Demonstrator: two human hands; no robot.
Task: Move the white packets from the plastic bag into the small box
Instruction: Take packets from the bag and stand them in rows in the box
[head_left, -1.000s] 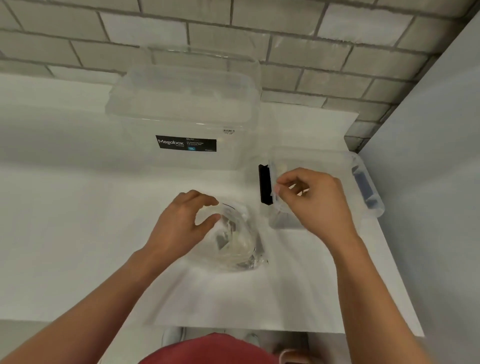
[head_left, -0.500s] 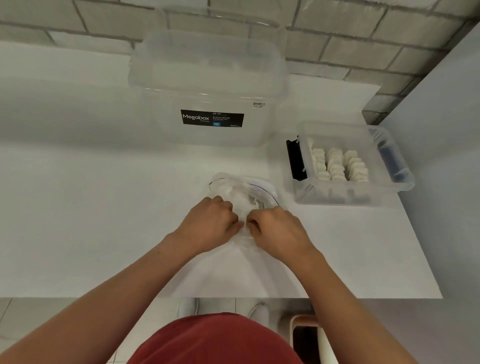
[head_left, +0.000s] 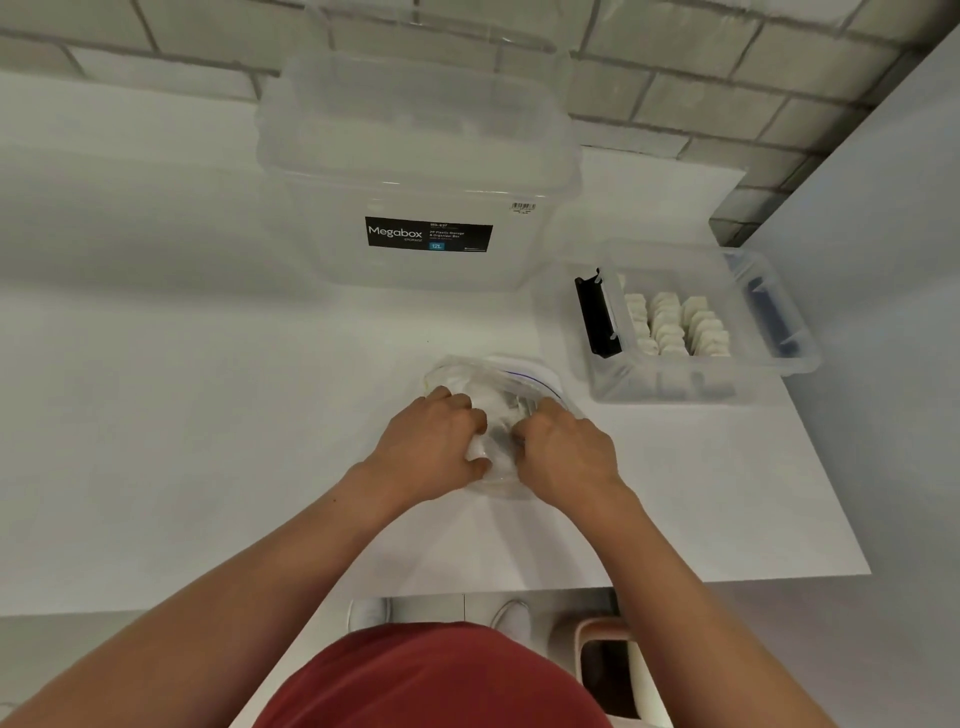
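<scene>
Two hands are set on the clear, crumpled plastic bag (head_left: 511, 382), which lies on the white worktop (head_left: 208, 415) just in front and to the left of the small clear plastic box (head_left: 753, 376). The left hand (head_left: 436, 447) is curled round the bag's left side and the right hand (head_left: 563, 452) round its right side, so the film is gripped by both. Whether a packet is pinched by either cannot be told. White shapes are seen through the bag between the hands, so some packets appear to be left inside. Three rows of white packets (head_left: 675, 325) are stood on edge in the box already.

The step in hand is judged to be the drawing of a further packet from the bag. For the next move the bag mouth would have to be held open by one hand while a packet is lifted out by the other and carried rightward over the box's wall. A black latch (head_left: 595, 317) stands up at the left end of the box and would need to be cleared. Behind and to the left of the box a large clear lidded storage tub with a black label (head_left: 415, 156) is stood, out of the path.
</scene>
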